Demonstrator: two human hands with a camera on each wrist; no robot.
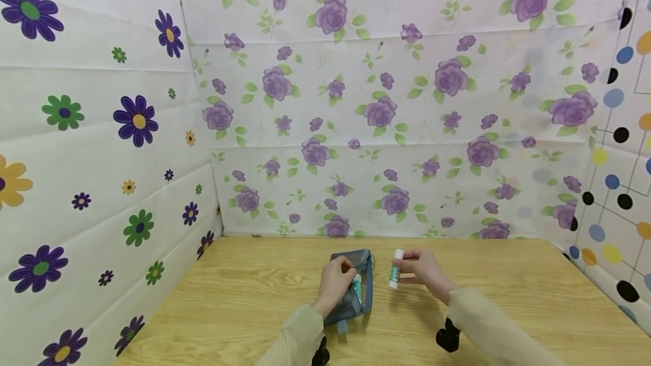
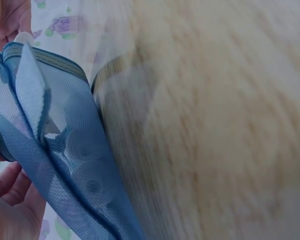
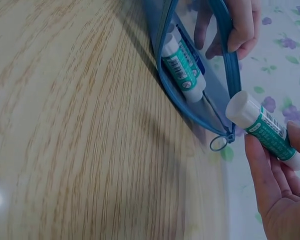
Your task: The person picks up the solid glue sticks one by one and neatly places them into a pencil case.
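A blue mesh zip pouch (image 1: pixel 367 281) lies on the table with its mouth open to the right. My left hand (image 1: pixel 335 281) pinches the pouch's upper edge; in the right wrist view its fingers (image 3: pixel 241 30) curl over the zip rim. Inside the mouth, a white-and-green glue stick (image 3: pixel 181 70) shows, with what looks like another behind it and a dark blue item alongside. My right hand (image 1: pixel 424 271) holds another glue stick (image 1: pixel 395 269) between thumb and fingers, just right of the pouch and apart from it. The left wrist view shows the pouch's mesh side (image 2: pixel 85 145).
The wooden table (image 1: pixel 244 292) reaches back to a flower-printed cloth (image 1: pixel 356 129). Patterned cloths also hang at left (image 1: pixel 96 146) and right (image 1: pixel 610 185). A zip ring (image 3: pixel 218 144) dangles at the pouch's corner.
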